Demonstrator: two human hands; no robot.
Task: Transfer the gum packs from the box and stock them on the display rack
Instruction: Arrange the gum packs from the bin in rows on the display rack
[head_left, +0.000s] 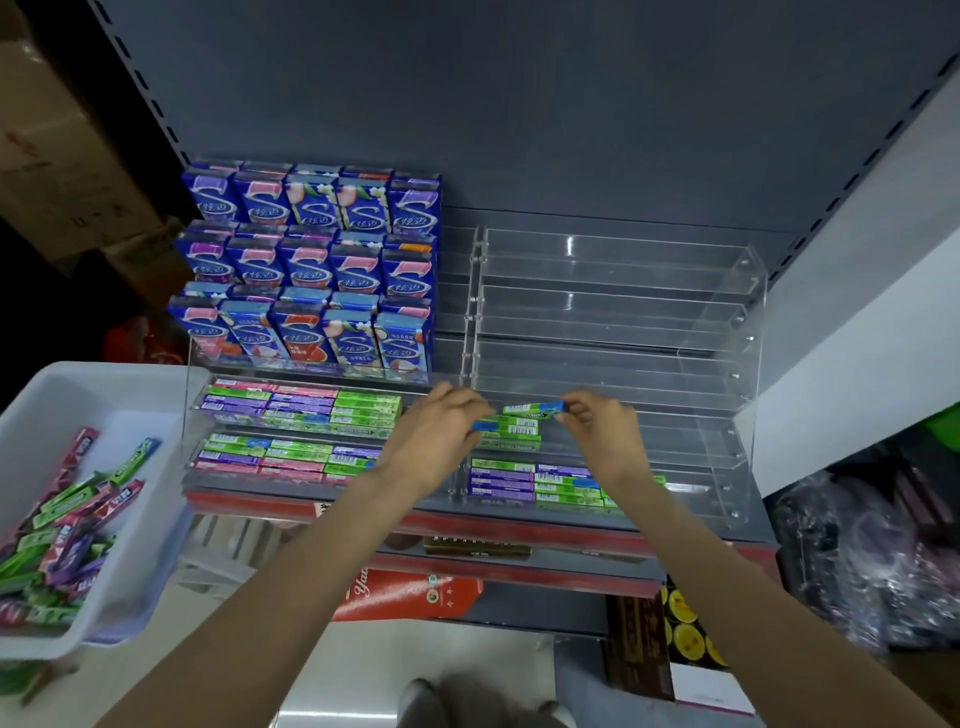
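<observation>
A white plastic box (130, 384) at the left holds several loose green, purple and red gum packs (67, 525). Two clear acrylic display racks stand on the shelf. The left rack (195, 415) carries blue upright packs and flat gum sticks. The right rack (737, 364) has mostly bare tiers. My left hand (441, 441) and my right hand (597, 431) each pinch one end of a green gum pack (524, 410) over a small stack of green packs (511, 434) in the right rack's second tier. Purple and green packs (524, 483) fill the tier below.
A grey shelf back panel (519, 104) rises behind the racks. Cardboard boxes (62, 156) stand at the far left. Red and dark product boxes (415, 592) sit on lower shelves. Wrapped goods (857, 545) lie at the right. A white wall (883, 312) bounds the right side.
</observation>
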